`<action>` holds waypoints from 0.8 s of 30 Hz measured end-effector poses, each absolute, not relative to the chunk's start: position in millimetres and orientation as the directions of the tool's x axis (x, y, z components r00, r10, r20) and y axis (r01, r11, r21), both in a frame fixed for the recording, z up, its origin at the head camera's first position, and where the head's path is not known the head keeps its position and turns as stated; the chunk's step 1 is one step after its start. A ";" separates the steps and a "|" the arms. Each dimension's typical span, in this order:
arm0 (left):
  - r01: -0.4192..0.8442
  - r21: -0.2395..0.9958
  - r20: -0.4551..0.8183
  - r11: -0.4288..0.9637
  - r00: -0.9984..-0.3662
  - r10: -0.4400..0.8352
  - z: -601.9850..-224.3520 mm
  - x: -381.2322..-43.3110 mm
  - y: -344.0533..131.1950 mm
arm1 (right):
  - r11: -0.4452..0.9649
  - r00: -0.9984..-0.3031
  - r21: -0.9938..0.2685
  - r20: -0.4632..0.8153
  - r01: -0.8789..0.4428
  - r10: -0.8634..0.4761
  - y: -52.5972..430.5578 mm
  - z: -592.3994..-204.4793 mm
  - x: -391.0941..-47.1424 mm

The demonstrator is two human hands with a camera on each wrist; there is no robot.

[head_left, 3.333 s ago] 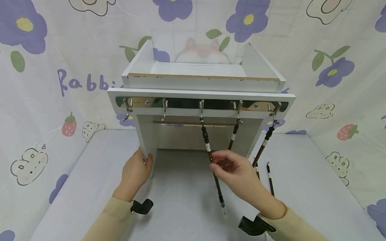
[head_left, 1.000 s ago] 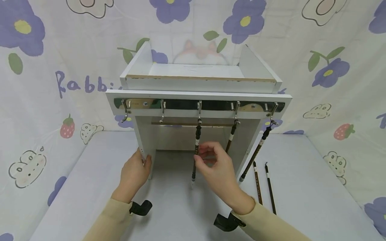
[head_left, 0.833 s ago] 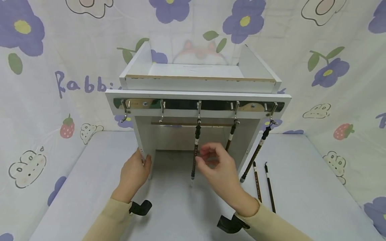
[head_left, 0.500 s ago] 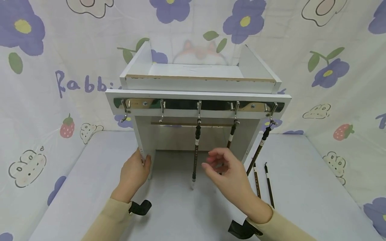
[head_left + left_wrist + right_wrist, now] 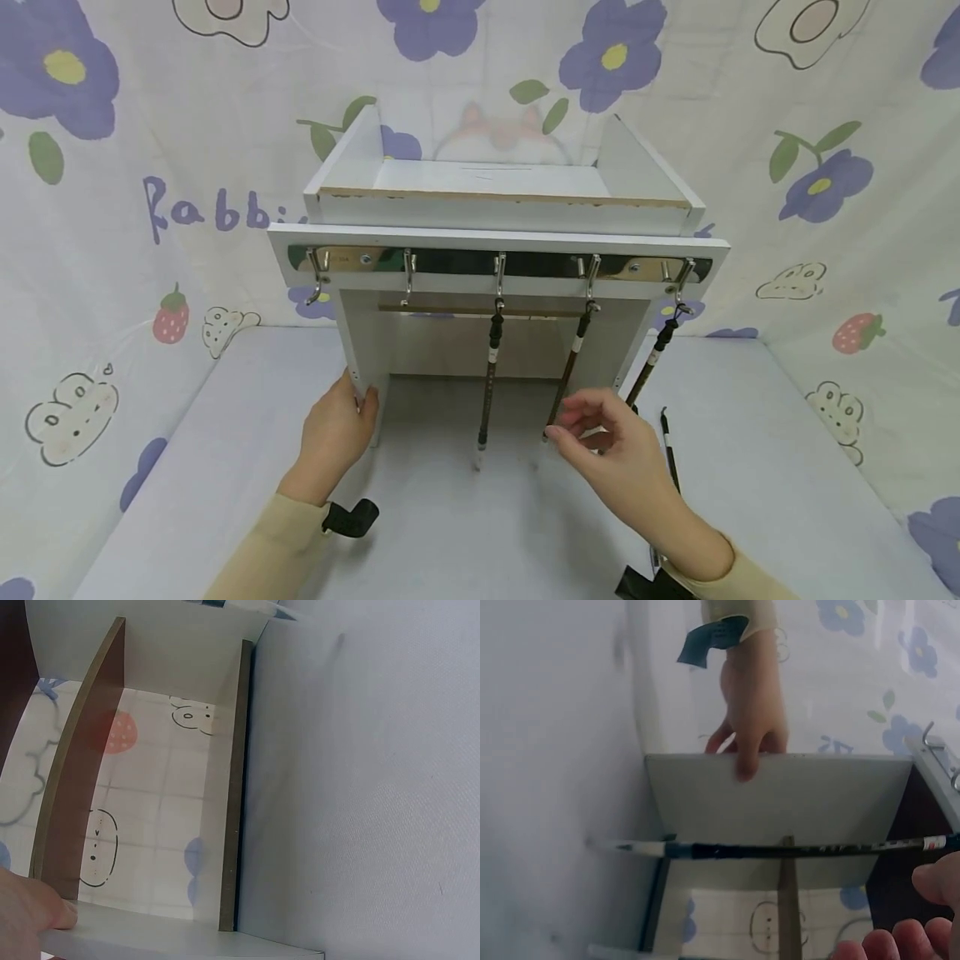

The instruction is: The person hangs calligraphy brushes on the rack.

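Note:
Three calligraphy brushes hang by loops from the hooks of a white wooden shelf unit (image 5: 450, 215): a middle brush (image 5: 488, 392), a brush on the fourth hook (image 5: 572, 367) and one on the last hook (image 5: 654, 358). My left hand (image 5: 337, 433) grips the unit's left side panel (image 5: 363, 337), thumb on the inner face. My right hand (image 5: 618, 467) is loosely curved, fingertips near the lower end of the fourth hook's brush. In the right wrist view, nothing lies between its thumb (image 5: 939, 879) and fingers; a brush (image 5: 780, 851) crosses in front of them.
A metal hook rail (image 5: 480, 260) runs along the unit's front board, its two left hooks bare. Another brush (image 5: 670, 450) lies on the white table (image 5: 780, 467) at right, partly behind my right arm. A flower-patterned cloth (image 5: 817, 275) hangs behind.
My right hand has let go of the middle brush and moved right, beside the fourth hook's brush. The middle brush now hangs nearly straight. My left hand keeps its grip on the panel.

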State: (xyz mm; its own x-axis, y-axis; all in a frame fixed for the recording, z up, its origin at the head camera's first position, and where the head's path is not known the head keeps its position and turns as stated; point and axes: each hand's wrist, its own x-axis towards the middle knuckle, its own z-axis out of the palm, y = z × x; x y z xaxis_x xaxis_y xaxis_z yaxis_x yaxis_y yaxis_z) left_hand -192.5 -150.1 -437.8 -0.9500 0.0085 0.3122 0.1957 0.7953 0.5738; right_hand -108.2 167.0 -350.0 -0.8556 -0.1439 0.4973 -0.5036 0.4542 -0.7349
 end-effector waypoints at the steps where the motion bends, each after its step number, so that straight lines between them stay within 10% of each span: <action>1: 0.197 0.574 0.312 0.795 -0.950 0.010 -437.6 -192.5 -149.8 | 0.460 -0.853 -0.729 0.499 -0.508 -0.152 171.6 -353.6 -108.6; 16: 0.208 0.570 0.323 0.795 -0.946 0.016 -439.2 -195.0 -146.4 | 0.511 -0.858 -0.692 0.454 -0.509 -0.240 240.5 -403.4 -113.5; 24: 0.183 0.572 0.302 0.799 -0.953 0.002 -438.6 -193.2 -150.1 | 0.557 -0.958 -0.783 0.267 -0.277 -0.102 276.0 -422.8 -110.9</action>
State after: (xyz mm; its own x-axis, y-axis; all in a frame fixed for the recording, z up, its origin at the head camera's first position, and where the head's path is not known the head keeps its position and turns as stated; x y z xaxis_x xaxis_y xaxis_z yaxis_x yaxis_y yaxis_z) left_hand -193.2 -150.1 -438.6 -0.9532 0.0020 0.3023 0.1832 0.7993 0.5723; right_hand -110.9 276.0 -422.8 -0.9584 -0.1017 0.2666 -0.2769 0.5573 -0.7828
